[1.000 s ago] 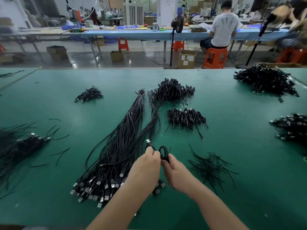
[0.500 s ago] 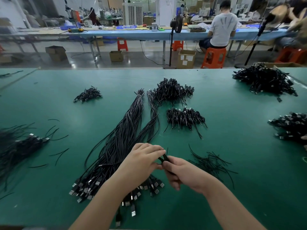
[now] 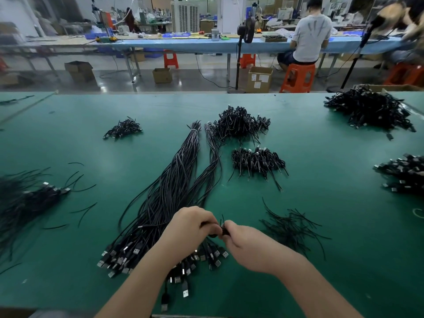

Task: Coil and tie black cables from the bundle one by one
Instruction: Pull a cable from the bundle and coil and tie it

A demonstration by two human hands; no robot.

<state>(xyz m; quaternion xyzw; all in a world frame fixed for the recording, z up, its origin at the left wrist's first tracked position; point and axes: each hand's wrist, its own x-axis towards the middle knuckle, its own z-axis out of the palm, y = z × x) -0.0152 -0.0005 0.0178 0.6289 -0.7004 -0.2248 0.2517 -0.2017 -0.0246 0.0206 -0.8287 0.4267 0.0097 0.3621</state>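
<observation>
Both hands meet just above the near end of the long bundle of loose black cables (image 3: 174,187), which lies stretched on the green-covered desk (image 3: 68,260) with its silver-tipped flat plugs fanned toward the person. The left hand (image 3: 190,228) has its fingers curled down over a small coiled black cable (image 3: 214,234), so the coil cannot spring open. The right hand (image 3: 247,246) pinches a thin black wire tie (image 3: 222,222) at the side of the coil; two short ends of the tie stand up between the hands. Most of the coil is hidden under the fingers, so how many turns it has cannot be told.

I judge that the step in hand is the closing of the tie: the coil looks already made and the tie ends are probably being twisted. The hands work close to the bundle, likely so that the next cable is within easy reach.

The other things seem placed for the same rhythm. A loose heap of thin black wire ties (image 3: 291,228) lies just right of the right hand, near enough to take one without looking. Beyond the bundle, two heaps of finished small coils (image 3: 239,123) (image 3: 257,160) sit further back, where a tied cable can be put down out of the way. More dark piles of cables lie at the left edge (image 3: 25,200) and at the right side (image 3: 369,109) of the desk.

The bundle is still thick, so much of the task remains.
</observation>
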